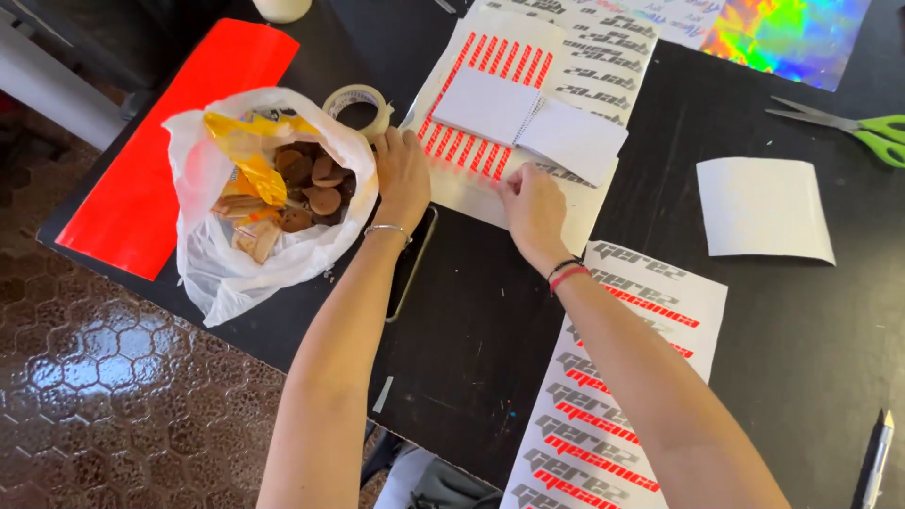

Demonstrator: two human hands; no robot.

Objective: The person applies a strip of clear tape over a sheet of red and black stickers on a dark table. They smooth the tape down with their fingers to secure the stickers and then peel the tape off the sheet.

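My left hand (401, 174) rests palm down on the left edge of a white sticker sheet (471, 71) printed with rows of small red strips, right beside a white plastic bag. My right hand (530, 203) pinches at the sheet's lower rows of red strips with its fingertips. A small open spiral notepad (528, 123) lies on top of the sheet, just above my right hand. Under my left wrist lies a dark phone (415, 259).
The white plastic bag (222, 254) holds round brown cookies (316, 184) and a yellow wrapper. A tape roll (356, 102), a red vinyl sheet (174, 141), green-handled scissors (853, 127), a curled white sheet (764, 207), lettered sticker sheets (613, 377), holographic film (787, 33) and a craft knife (875, 452) lie on the black table (811, 358).
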